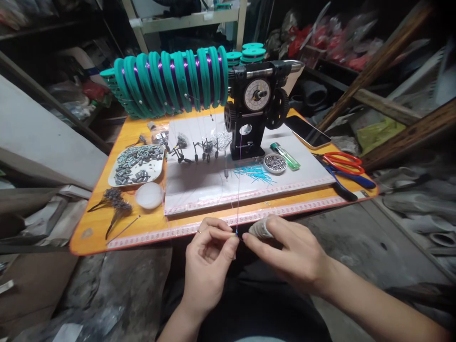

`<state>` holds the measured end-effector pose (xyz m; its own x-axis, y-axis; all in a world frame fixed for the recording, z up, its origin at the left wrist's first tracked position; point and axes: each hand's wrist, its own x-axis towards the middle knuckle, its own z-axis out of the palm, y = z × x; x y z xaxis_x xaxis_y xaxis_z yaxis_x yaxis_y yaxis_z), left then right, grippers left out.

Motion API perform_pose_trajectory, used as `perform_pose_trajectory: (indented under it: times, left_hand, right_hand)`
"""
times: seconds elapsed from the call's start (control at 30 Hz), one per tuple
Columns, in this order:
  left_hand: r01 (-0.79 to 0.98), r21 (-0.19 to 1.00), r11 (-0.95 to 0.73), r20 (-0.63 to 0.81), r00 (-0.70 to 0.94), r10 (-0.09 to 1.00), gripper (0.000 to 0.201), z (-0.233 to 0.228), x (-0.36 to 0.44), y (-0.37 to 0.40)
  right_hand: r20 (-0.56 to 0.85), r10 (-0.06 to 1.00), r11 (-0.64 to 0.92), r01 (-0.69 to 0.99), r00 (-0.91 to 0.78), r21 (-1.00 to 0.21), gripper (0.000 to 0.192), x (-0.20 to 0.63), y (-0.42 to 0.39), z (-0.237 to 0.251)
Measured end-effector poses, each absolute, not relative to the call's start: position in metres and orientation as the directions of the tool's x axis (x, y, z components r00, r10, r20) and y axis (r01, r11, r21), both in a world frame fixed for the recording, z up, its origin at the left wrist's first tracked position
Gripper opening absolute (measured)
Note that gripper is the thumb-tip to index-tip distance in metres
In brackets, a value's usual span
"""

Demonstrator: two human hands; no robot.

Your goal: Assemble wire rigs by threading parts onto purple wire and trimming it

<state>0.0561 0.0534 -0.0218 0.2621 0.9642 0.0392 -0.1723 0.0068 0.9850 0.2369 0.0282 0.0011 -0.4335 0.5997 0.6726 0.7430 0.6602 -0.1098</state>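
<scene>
A thin purple line (239, 190) runs down from the black winding machine (248, 128) to my hands. My left hand (208, 256) pinches its lower end between thumb and finger, at a tiny blue piece (236, 233). Close on the right, my right hand (292, 247) has its fingers bent in, their tips almost at the blue piece; what they pinch is too small to make out. A grey-white wrapping (260, 229) shows at these fingers; I cannot tell whether it covers a finger or is held. Beyond lie thin blue tubes (254, 175) and a dish of small metal parts (275, 163).
Green spools (171, 80) with purple line hang over the white board (199, 190). A tray of grey sinkers (117, 183), a white lid (149, 195) and dark bundles (116, 204) are left. A lighter (286, 156), phone (307, 131), red-handled scissors (344, 163) and blue-handled pliers (356, 180) lie right.
</scene>
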Motion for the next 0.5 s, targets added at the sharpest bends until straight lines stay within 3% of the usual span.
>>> perform_pose_trajectory:
  times: [0.07, 0.17, 0.3, 0.4, 0.5]
  left_hand:
    - [-0.035, 0.985, -0.168, 0.172, 0.249, 0.953, 0.006, -0.018, 0.053, 0.055]
    - [0.154, 0.876, -0.458, 0.400, 0.299, 0.866, 0.011, -0.007, 0.047, 0.057]
    - [0.344, 0.577, -0.741, 0.622, 0.403, 0.671, 0.017, 0.006, 0.039, 0.062]
    - [0.388, 0.378, -0.840, 0.683, 0.495, 0.537, 0.018, 0.009, 0.034, 0.067]
    - [0.375, 0.204, -0.904, 0.707, 0.582, 0.401, 0.019, 0.009, 0.030, 0.074]
  right_hand:
    - [0.704, 0.532, 0.721, 0.688, -0.471, -0.084, 0.013, 0.238, 0.035, 0.007]
    - [0.707, 0.488, 0.830, 0.522, -0.511, -0.195, 0.009, 0.236, 0.049, 0.016]
    - [0.545, 0.632, 0.773, 0.500, -0.551, -0.391, 0.020, 0.230, 0.064, 0.028]
    - [0.388, 0.744, 0.664, 0.543, -0.543, -0.513, 0.019, 0.225, 0.070, 0.039]
    - [0.306, 0.785, 0.599, 0.533, -0.538, -0.598, 0.019, 0.223, 0.073, 0.051]
